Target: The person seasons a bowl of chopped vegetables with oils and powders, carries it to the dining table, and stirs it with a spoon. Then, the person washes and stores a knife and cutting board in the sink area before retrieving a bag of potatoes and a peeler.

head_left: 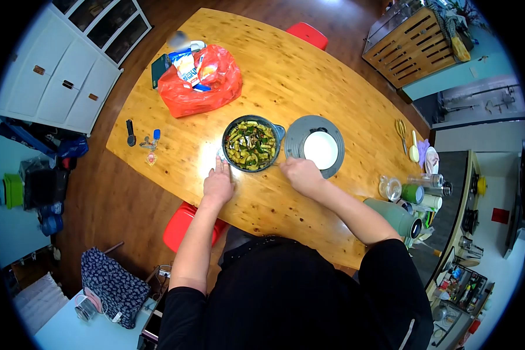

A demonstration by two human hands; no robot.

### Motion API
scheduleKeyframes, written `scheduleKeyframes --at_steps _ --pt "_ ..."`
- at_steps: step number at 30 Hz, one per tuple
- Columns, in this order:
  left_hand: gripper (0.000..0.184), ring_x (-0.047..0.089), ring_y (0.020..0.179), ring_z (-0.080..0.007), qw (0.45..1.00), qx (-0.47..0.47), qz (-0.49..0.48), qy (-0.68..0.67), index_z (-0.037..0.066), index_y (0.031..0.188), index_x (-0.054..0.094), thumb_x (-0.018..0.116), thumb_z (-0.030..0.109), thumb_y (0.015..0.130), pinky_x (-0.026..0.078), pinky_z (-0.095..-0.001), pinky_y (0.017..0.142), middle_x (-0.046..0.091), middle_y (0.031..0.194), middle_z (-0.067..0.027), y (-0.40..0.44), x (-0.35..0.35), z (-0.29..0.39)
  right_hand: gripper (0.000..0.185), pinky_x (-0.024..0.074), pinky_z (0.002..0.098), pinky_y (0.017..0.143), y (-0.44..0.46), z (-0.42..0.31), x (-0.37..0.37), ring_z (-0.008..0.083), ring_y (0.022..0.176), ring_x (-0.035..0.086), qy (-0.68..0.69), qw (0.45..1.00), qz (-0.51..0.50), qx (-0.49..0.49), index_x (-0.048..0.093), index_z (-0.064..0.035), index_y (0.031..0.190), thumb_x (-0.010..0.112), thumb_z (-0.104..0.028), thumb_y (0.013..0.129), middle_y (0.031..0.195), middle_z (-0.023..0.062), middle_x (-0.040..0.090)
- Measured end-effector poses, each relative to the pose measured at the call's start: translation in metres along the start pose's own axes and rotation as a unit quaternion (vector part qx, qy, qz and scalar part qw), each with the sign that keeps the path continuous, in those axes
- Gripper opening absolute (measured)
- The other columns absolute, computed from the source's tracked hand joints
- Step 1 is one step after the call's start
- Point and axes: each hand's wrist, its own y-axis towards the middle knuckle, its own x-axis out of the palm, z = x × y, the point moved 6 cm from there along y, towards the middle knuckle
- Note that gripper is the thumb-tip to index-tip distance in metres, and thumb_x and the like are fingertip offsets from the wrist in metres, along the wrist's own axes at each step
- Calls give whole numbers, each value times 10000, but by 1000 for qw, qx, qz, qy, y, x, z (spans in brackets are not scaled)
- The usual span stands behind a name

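A dark round bowl (225, 153) with a side handle stands on the wooden table, filled with cooked green vegetable pieces (250, 144). My left hand (219, 184) lies by the bowl's lower left side, fingers stretched forward; a shiny clear patch shows at its fingertips, too small to name. Closed near the bowl's lower right edge is my right hand (302, 175); what its fingers grip, if anything, is hidden. Beside that hand, a white bowl (321, 150) rests on a grey round mat (297, 131).
A red plastic bag (186, 105) with packets stands at the back left. A watch (130, 133) and small items lie on the left. Jars, a green bottle (394, 216), scissors (401, 133) and a white spoon (413, 149) line the right edge. Red stools (184, 224) flank the table.
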Motion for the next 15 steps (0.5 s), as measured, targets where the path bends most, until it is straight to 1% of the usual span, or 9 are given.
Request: scheduleKeyframes --at_steps 2,5,8,11,14,15 --pt "831 505 1334 -404 1000 0 -2 0 19 1580 288 677 336 918 504 -433 1045 190 1672 -222 0 0 0 265 564 398 591 9 -4 18 288 761 695 -5 1000 -13 -16 656 -33 1063 611 -38 802 905 116 641" --pt "837 499 1344 -407 1000 -2 -9 4 23 1585 280 677 340 919 495 -432 1059 187 1673 -223 0 -1 0 208 577 387 591 23 -3 27 292 761 708 -31 998 -45 9 644 -20 1021 611 -47 818 908 119 652" --pt "843 494 1349 -408 1000 -3 -14 -1 25 1587 275 677 345 919 491 -432 1064 183 1673 -224 -1 -2 0 207 582 372 601 36 -1 33 282 761 717 -64 997 -46 14 642 -12 1037 610 -61 839 914 115 655" --pt "846 493 1349 -404 1000 -6 -10 -4 23 1587 276 679 348 918 494 -432 1058 177 1675 -223 -1 -1 -1 200 583 360 602 48 4 35 264 764 719 -92 995 -35 33 638 -15 1044 602 -76 857 918 112 656" --pt "845 491 1349 -398 1000 -3 -7 -5 22 1587 276 679 347 919 496 -430 1054 170 1677 -221 0 1 -1 234 582 350 598 58 6 33 253 763 717 -91 995 27 44 640 -12 1085 597 -85 868 911 106 657" --pt "843 491 1349 -396 1000 -5 -9 -4 21 1586 277 679 346 920 496 -429 1054 167 1678 -220 0 0 -1 213 577 352 584 64 6 36 250 759 716 -91 994 41 33 644 -17 1067 597 -93 873 911 103 657"
